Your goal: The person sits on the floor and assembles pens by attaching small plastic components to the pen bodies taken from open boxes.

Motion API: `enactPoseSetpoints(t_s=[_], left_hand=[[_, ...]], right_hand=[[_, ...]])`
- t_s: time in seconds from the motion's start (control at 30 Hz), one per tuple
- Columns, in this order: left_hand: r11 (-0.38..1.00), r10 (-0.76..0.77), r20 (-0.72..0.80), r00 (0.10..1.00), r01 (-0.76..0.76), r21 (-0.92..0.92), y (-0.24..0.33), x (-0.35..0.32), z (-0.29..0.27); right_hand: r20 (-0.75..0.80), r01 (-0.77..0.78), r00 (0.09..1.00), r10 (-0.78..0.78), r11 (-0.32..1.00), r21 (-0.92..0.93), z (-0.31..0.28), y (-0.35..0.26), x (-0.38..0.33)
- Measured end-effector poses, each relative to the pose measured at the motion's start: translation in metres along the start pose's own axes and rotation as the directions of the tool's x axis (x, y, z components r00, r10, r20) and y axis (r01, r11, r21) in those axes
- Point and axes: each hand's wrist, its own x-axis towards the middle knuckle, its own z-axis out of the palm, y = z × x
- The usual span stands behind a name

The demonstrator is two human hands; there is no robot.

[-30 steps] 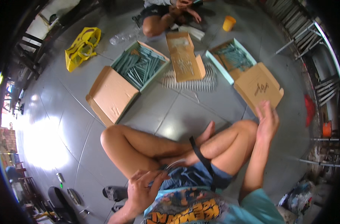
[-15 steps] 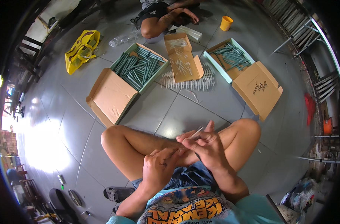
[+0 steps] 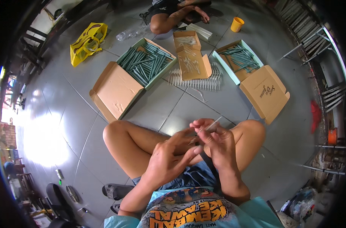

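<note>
My right hand is closed in a pinch on a slim clear stick, which slants up past the fingertips above my lap. Close beside it, my left hand has its thumb stretched apart from its fingers. Nothing plain shows in it, though its fingertips are blurred. Beyond my crossed legs lies an open brown box with small clear and white thin pieces. It rests on a row of clear pointed pieces. An open box of dark green sticks stands to its left, another such box to its right.
A seated person is across from me, near a white long box and crumpled clear plastic. A yellow bag lies far left, an orange cup far right. Metal racks line the right side. A sandal sits at my left.
My left hand has opened out, its thumb spreading from the fingers. My right hand has shifted slightly right with the clear stick. The view has tilted a little.
</note>
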Motion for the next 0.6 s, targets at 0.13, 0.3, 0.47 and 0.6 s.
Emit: enactPoseSetpoints(t_s=[0.13, 0.3, 0.47, 0.6], left_hand=[[0.983, -0.002, 0.154, 0.988, -0.027, 0.183, -0.008, 0.001, -0.002], [0.936, 0.182, 0.124, 0.975, -0.211, 0.283, -0.007, -0.010, 0.004], [0.925, 0.159, 0.156, 0.975, -0.203, 0.322, -0.015, -0.034, -0.005], [0.958, -0.142, 0.101, 0.985, 0.111, 0.264, -0.025, -0.071, -0.036]], right_hand=[[0.030, -0.115, 0.993, 0.117, 0.992, -0.051, 0.004, -0.001, -0.007], [0.006, -0.118, 0.993, 0.120, 0.984, -0.133, -0.012, -0.009, -0.012], [-0.072, -0.142, 0.987, 0.143, 0.990, 0.016, -0.052, -0.003, -0.009], [-0.543, 0.142, 0.803, -0.245, 0.964, -0.225, -0.165, -0.042, 0.030]])
